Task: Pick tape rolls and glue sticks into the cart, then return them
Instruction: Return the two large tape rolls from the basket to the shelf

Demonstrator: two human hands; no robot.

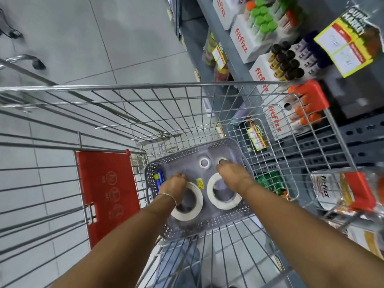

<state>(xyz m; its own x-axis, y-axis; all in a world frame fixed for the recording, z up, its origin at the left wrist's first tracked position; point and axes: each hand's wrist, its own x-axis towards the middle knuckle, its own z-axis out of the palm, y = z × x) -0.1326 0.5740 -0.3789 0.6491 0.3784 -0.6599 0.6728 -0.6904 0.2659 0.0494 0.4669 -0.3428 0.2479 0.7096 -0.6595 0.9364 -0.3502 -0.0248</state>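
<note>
Both hands reach into the cart's grey basket (pixel 239 213): left hand (pixel 174 185) pinching a large tape roll (pixel 194 206) for lifting, right hand (pixel 233 175) fingertips on a small roll (pixel 222 161), grip unclear.

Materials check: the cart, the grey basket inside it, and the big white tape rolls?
Cart: bare metal wire, shiny silver glints; its red flap looks like matte plastic.
Basket: probably moulded plastic, grey and slightly translucent, with perforated walls.
Large tape rolls: off-white and matte, likely paper masking tape; the exact type can't be told.
</note>
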